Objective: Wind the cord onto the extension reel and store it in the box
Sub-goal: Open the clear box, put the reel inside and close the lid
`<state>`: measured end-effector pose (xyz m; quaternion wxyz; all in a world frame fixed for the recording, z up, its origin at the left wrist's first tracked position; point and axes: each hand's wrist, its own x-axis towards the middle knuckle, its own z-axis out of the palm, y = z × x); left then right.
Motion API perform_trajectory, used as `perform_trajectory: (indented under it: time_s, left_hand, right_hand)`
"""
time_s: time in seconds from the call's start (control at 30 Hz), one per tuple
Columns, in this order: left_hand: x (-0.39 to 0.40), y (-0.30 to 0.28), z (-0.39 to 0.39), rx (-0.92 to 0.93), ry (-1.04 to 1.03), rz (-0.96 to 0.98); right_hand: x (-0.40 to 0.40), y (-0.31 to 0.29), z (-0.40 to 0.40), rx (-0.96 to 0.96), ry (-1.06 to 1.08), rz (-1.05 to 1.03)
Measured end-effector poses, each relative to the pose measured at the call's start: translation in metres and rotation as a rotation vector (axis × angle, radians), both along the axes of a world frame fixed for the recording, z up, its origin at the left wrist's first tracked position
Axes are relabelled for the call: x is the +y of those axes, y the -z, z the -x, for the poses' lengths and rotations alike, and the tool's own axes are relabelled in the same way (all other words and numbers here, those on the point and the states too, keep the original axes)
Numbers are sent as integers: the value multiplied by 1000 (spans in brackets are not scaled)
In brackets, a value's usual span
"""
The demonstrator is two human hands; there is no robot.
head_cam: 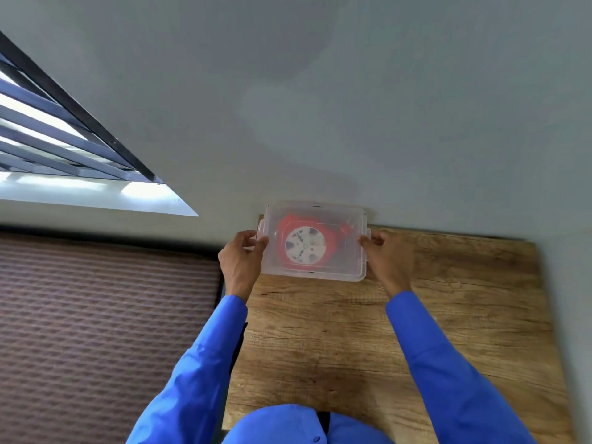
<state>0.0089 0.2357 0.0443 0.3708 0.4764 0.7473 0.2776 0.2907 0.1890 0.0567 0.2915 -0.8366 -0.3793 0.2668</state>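
A clear plastic box with its lid on stands at the far edge of the wooden table, against the wall. Inside it lies the red extension reel with a white round face, seen blurred through the lid. My left hand grips the box's left side at the clip. My right hand grips its right side at the other clip. The cord itself cannot be made out apart from a red shape near the reel's upper right.
The wooden table stretches from the box toward me. A grey wall rises right behind the box. To the left lies a brown patterned mattress below a barred window.
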Motion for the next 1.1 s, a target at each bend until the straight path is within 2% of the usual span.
perform_trajectory:
  time_s: [0.13, 0.3, 0.53, 0.73, 0.97, 1.03, 1.1]
  left_hand:
    - [3, 7, 10, -19, 61, 32]
    - [8, 14, 20, -85, 39, 83]
    - [7, 19, 19, -120, 14, 47]
    - [12, 19, 32, -272, 1, 124]
    - [7, 21, 26, -247, -6, 124]
    - [7, 20, 24, -286, -34, 119]
    - [8, 19, 24, -383, -74, 149]
  right_hand:
    - [5, 8, 2, 3, -30, -4]
    - [1, 12, -2, 122, 10, -1]
    - [-7, 13, 2, 71, -63, -82]
    - [-8, 17, 3, 178, 19, -106]
    - [-2, 16, 6, 111, 25, -38]
    - [-1, 15, 5, 174, 55, -41]
    - [2, 15, 0, 371, 167, -30]
